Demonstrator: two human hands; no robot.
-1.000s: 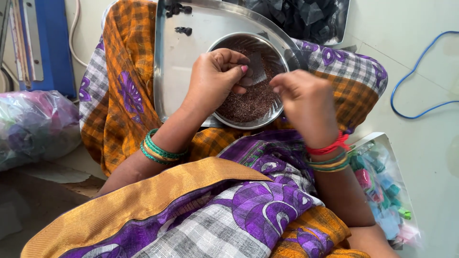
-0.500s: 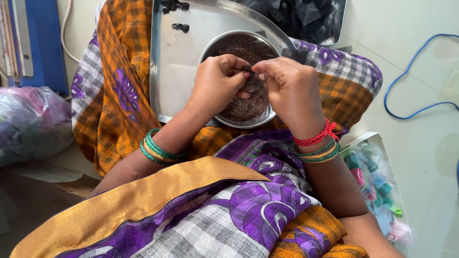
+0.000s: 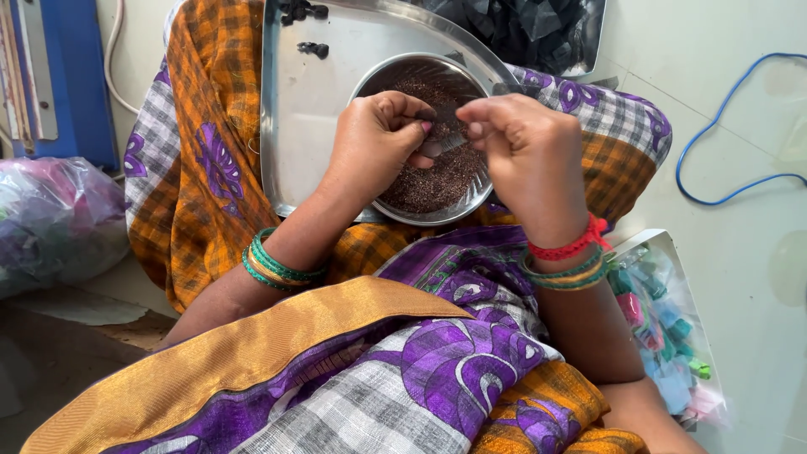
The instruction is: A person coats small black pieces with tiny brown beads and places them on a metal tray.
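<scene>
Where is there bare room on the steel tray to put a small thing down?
The tray is bare on its left half, between its left rim and the bowl, below the small dark bits. It is crowded at the bowl, where the left hand and right hand meet.

Clear bag, near right: a transparent plastic packet (image 3: 668, 336) lay on the pale floor beside the person's right forearm, flat and roughly oblong, stuffed with small pieces in teal, blue, pink and green.
Bundled bag, left: a crumpled see-through plastic bag (image 3: 55, 219) sat at the left edge, rounded and puffy, with purple, pink and green contents showing through.
Dark bag, far right: a clear plastic bag (image 3: 538, 29) rested past the steel tray, packed with small black pieces, its top cut off by the frame.
Labels, signs, screens: none could be seen anywhere in the view.
</scene>
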